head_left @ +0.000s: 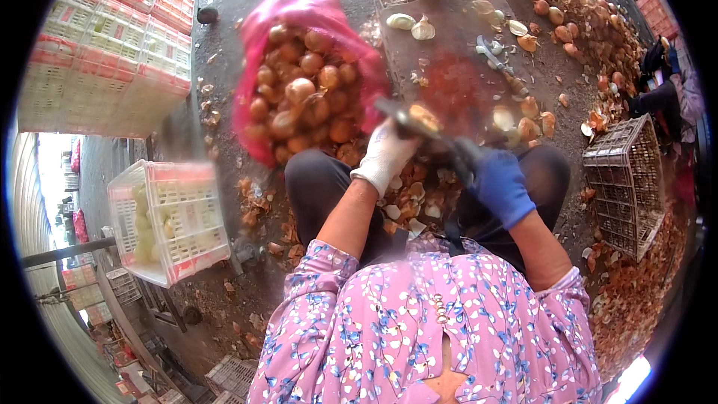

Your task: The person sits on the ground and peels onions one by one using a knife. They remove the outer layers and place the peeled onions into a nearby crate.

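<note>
My left hand (388, 153), in a white knit glove, is raised over my lap with its fingers curled against a blurred dark long tool (420, 123). What it grips is too blurred to tell. A piece of onion or skin (425, 117) shows beside the tool. In a blue glove, my right hand (501, 184) is closed on the tool's near end. Beyond my hands, a board (404, 62) on an upturned crate bears a knife (493, 56), peeled onions (423, 28) and skins. A pink mesh sack (297, 3) of brown onions (300, 90) lies open beside my left knee.
Stacked plastic crates (106, 62) stand at the left, above another crate (168, 219) holding pale onions. Loose onions (555, 14) and skins heap up at the right, near a tipped crate (622, 180). Another person (670, 79) sits at the far right. Skins litter the floor.
</note>
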The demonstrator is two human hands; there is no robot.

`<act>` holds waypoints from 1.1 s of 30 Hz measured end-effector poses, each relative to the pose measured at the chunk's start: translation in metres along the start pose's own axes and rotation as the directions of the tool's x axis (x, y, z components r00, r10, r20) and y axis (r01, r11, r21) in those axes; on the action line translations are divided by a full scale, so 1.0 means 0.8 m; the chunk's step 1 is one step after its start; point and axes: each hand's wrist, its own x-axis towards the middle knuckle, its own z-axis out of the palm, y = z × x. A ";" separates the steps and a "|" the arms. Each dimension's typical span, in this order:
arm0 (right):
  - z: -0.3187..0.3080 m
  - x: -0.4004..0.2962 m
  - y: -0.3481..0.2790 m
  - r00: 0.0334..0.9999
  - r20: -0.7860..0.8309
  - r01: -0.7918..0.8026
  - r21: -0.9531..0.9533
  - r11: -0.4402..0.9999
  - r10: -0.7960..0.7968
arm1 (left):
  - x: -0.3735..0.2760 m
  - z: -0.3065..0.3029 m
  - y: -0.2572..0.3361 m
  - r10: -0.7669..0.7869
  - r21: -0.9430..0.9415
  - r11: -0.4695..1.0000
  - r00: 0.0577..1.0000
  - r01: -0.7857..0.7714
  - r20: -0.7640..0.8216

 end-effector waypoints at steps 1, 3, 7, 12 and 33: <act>-0.004 -0.012 0.001 0.999 0.046 -0.013 -0.106 0.994 0.018 | -0.005 -0.008 0.009 -0.029 0.034 0.999 0.999 0.028 0.036; -0.012 -0.034 0.001 0.997 0.052 -0.052 -0.183 0.982 0.062 | 0.003 0.002 -0.032 -0.001 0.013 1.000 0.999 0.001 -0.053; -0.006 -0.031 0.000 0.993 0.048 -0.099 -0.181 0.979 0.109 | 0.009 0.011 -0.052 0.046 -0.105 0.993 0.997 -0.052 -0.057; 0.020 0.033 0.002 0.976 0.045 -0.210 -0.036 0.977 0.211 | -0.009 0.026 -0.020 0.158 0.134 0.980 0.984 -0.146 -0.084; -0.027 -0.090 0.000 0.998 -0.058 -0.016 -0.157 0.987 0.007 | -0.008 0.024 -0.013 0.015 0.066 0.998 0.997 -0.010 -0.082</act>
